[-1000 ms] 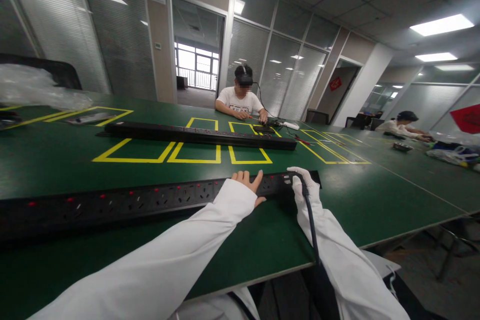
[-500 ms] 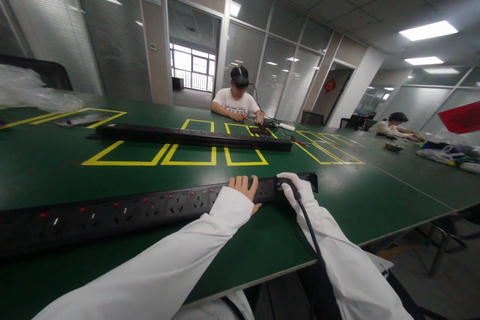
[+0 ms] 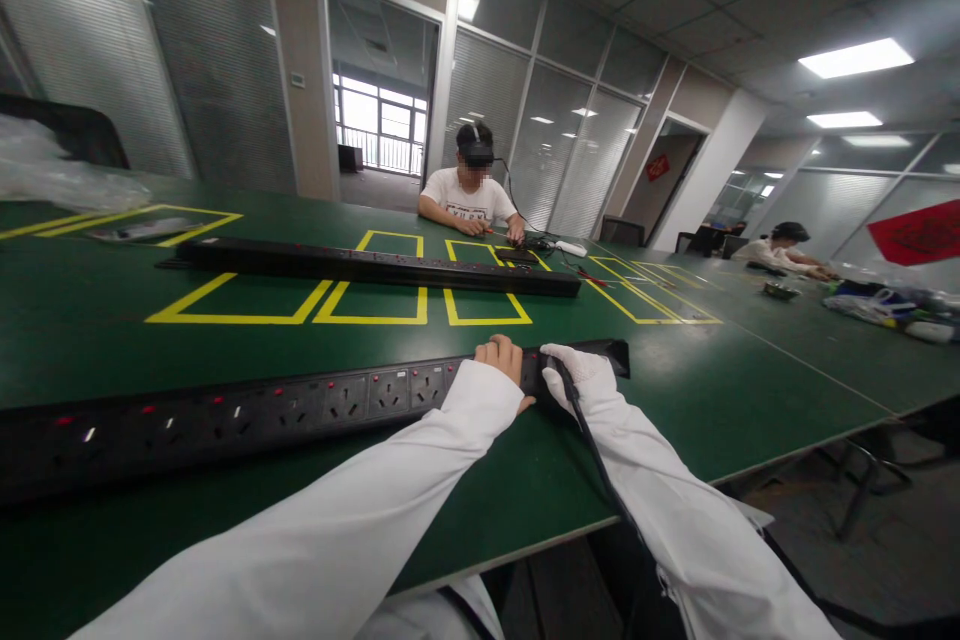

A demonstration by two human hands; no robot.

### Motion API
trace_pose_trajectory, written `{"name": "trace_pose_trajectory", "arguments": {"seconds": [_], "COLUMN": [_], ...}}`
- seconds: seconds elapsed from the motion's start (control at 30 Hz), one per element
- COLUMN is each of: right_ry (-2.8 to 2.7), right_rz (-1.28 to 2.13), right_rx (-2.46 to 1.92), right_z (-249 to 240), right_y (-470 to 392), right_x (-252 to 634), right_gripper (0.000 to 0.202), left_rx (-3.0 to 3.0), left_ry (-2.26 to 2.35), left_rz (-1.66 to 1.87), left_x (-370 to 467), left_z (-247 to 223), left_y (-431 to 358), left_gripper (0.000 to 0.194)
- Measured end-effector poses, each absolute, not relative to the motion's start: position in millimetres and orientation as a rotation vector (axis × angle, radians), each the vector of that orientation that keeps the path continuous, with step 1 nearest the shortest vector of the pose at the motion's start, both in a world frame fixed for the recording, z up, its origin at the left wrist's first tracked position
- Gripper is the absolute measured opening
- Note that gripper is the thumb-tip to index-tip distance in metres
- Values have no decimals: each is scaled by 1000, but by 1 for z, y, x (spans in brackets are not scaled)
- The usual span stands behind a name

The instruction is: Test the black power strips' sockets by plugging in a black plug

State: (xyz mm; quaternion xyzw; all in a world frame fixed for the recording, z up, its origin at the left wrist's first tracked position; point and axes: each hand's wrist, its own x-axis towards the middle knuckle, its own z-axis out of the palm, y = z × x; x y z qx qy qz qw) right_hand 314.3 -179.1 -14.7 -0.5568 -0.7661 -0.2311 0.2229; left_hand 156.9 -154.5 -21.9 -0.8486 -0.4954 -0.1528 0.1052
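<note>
A long black power strip (image 3: 345,398) with a row of sockets and red switches lies across the near part of the green table (image 3: 675,420). My bare left hand (image 3: 501,360) grips it toward its right end, fingers over the far edge and thumb on the near side. Just to the right, my white-gloved right hand (image 3: 585,375) is closed around a black plug (image 3: 553,363) held against the strip's face. From it a black cable (image 3: 592,445) runs down along my right sleeve. Whether the plug's pins are in a socket is hidden.
A second black power strip (image 3: 375,267) lies farther back across yellow tape outlines (image 3: 367,322). Opposite sits a person (image 3: 469,195) with cables and a white strip (image 3: 571,248). Plastic wrap (image 3: 60,170) is at left; bagged items (image 3: 892,305) and another person (image 3: 780,250) are at right.
My left hand has slid right along the power strip, closer to my right hand. The right hand stays on the plug. The whole view has shifted slightly.
</note>
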Motion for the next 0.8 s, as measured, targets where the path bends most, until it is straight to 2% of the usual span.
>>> {"name": "trace_pose_trajectory", "arguments": {"seconds": [0.27,0.8], "right_ry": [-2189,-2155], "right_rz": [-815,-919], "right_rx": [-1482,-1462], "right_z": [-23,-28], "right_y": [-173,-173], "right_x": [315,314], "right_gripper": [37,32], "left_rx": [-2533,-2480], "left_ry": [-1453,-1404], "left_rz": [-442,-386], "left_x": [159,158], "left_z": [-22,-24], "left_y": [-155,-154], "left_gripper": [84,81]}}
